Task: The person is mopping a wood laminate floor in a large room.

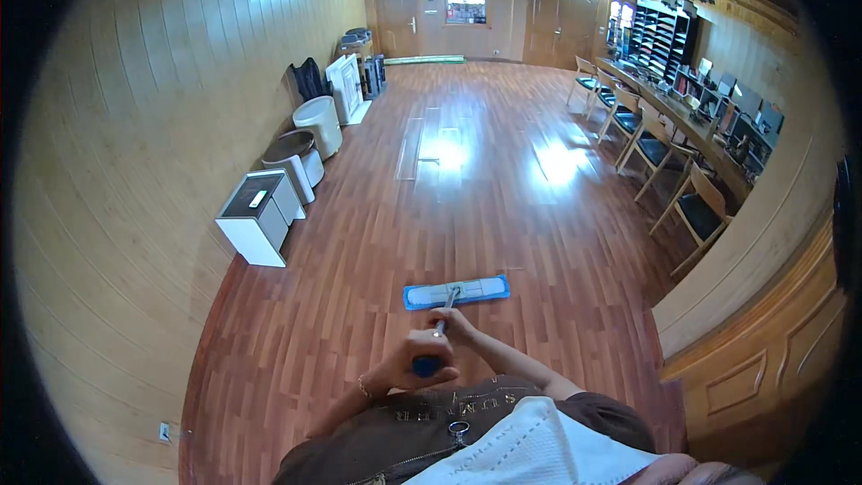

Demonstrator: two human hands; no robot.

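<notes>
A flat floor mop (480,288) with a white plate and a blue-edged pad lies on the reddish wood floor, just ahead of me. Its thin metal handle runs back toward my body. My left hand (411,361), with a bracelet at the wrist, is wrapped round the dark blue end of the handle, close to my chest. Farther down the shaft, my right hand (456,324) closes round the handle, nearer the mop head. Both arms come in over my brown jacket.
Along the left wall stand a small white cabinet (256,223), a round-sided stool (294,162) and a white bin-like seat (318,121). Several wooden chairs (700,216) line a long desk (687,126) at right. A wooden door (763,368) is near right.
</notes>
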